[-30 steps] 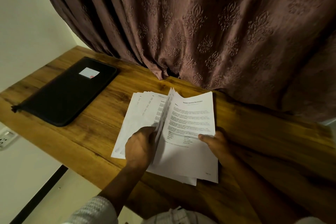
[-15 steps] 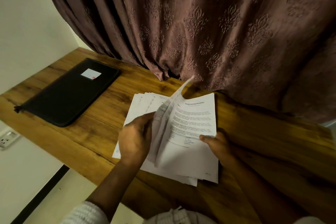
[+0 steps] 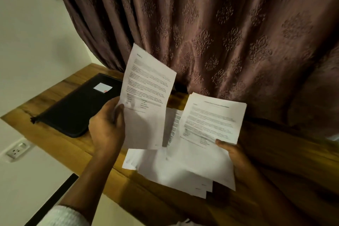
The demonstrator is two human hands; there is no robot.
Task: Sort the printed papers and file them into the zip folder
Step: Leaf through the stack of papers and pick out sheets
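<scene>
White printed papers are in three lots. The left hand (image 3: 107,126) grips one lifted sheet (image 3: 146,97) by its left edge, thumb across the front and fingers curled behind. The sheet stands nearly upright, clear of the surface (image 3: 55,139), and its top reaches up in front of the curtain (image 3: 220,33). The right hand (image 3: 236,158) pinches a second sheet (image 3: 211,124) at its lower right margin, thumb on the printed face. How its fingers lie beneath cannot be told. That sheet is tilted, with the far edge raised. The loose stack (image 3: 165,167) lies flat on the wooden surface under and between both hands, its near corners fanned out. The black zip folder (image 3: 78,108) lies closed on the surface to the left of the left hand, apart from the papers, with a white label (image 3: 102,87) on its cover.

Half a second ago the left hand was low over the fanned stack, with a sheet bending up beside it. That hand now holds a sheet raised free of the stack. The right hand's sheet then lay against the stack and now stands off it. The folder has not shifted.
</scene>
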